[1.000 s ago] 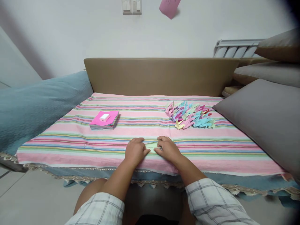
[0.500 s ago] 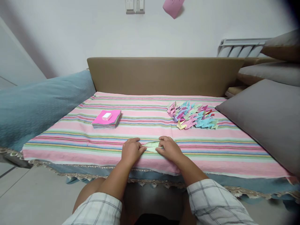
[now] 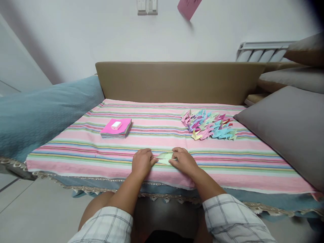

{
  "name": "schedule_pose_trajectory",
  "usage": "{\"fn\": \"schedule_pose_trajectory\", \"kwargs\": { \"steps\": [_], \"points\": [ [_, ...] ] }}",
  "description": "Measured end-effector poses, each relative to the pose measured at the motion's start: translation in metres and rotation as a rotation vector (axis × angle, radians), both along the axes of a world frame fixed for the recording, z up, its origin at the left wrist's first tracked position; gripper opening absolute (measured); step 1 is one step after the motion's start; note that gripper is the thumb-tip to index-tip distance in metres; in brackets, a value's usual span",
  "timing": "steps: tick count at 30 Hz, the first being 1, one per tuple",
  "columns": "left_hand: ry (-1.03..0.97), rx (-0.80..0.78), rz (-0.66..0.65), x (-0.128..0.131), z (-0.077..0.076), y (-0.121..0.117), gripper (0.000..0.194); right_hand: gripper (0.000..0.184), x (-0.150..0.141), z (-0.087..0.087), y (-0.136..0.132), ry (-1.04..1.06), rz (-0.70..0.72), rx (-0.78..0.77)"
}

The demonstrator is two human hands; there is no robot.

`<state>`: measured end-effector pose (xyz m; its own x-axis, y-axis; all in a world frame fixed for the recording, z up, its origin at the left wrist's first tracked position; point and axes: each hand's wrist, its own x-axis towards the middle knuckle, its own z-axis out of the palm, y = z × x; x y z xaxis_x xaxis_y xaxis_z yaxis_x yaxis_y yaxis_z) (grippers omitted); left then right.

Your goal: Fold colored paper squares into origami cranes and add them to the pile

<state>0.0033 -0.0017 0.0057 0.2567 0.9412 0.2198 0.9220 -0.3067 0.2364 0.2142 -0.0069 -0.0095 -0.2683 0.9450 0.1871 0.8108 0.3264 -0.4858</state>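
Note:
A pale green piece of folded paper (image 3: 165, 161) lies between my hands, low over the striped cloth (image 3: 152, 135). Its left end narrows to a point, pinched by the thumb and fingers of my left hand (image 3: 143, 162). At the other end, my right hand (image 3: 184, 161) grips the paper between thumb and curled index finger. A thin gap or crease runs lengthwise through the paper. Beyond my right hand lies a dense group of folded paper cranes (image 3: 209, 125) in pink, blue, purple, yellow and green.
A stack of square coloured paper (image 3: 120, 131) rests at the left, with a small white-and-pink block, perhaps an eraser (image 3: 116, 125), on top. Grey cushions (image 3: 286, 131) border the right, a blue armrest (image 3: 50, 111) the left, and a brown backrest (image 3: 177, 82) the rear.
The view has shifted very slightly. Both hands keep their hold on the green paper, whose upper flap looks a little more raised and rounded.

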Motion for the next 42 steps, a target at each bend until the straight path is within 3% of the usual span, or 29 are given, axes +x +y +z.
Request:
{"fn": "schedule_pose_trajectory", "kwargs": {
  "steps": [4, 7, 9, 11, 13, 18, 30, 42],
  "points": [
    [0.006, -0.042, 0.08, -0.004, 0.009, -0.003, 0.009, 0.01, 0.001, -0.001, 0.0, -0.001, 0.0, -0.005],
    [0.015, 0.057, 0.114, -0.001, 0.01, -0.017, 0.009, 0.01, 0.0, -0.003, 0.0, 0.004, 0.0, 0.007],
    [0.058, 0.078, -0.035, 0.005, 0.008, -0.03, 0.018, 0.01, 0.0, -0.003, 0.0, 0.006, -0.002, 0.018],
    [0.146, -0.006, -0.198, 0.013, 0.003, -0.043, 0.027, 0.011, 0.0, -0.002, 0.0, 0.004, -0.003, 0.02],
    [0.241, -0.078, -0.235, 0.02, -0.001, -0.051, 0.04, 0.011, 0.0, -0.002, 0.0, -0.006, -0.005, 0.014],
    [0.34, -0.122, -0.217, 0.027, -0.003, -0.052, 0.047, 0.011, -0.001, 0.0, 0.0, -0.02, -0.012, 0.017],
    [0.299, -0.159, -0.117, 0.017, -0.005, -0.047, 0.049, 0.011, -0.001, 0.002, 0.0, -0.037, -0.009, 0.004],
    [0.231, -0.235, -0.018, 0.009, 0.004, -0.044, 0.048, 0.011, 0.0, 0.001, 0.0, -0.026, -0.01, -0.001]
  ]
}}
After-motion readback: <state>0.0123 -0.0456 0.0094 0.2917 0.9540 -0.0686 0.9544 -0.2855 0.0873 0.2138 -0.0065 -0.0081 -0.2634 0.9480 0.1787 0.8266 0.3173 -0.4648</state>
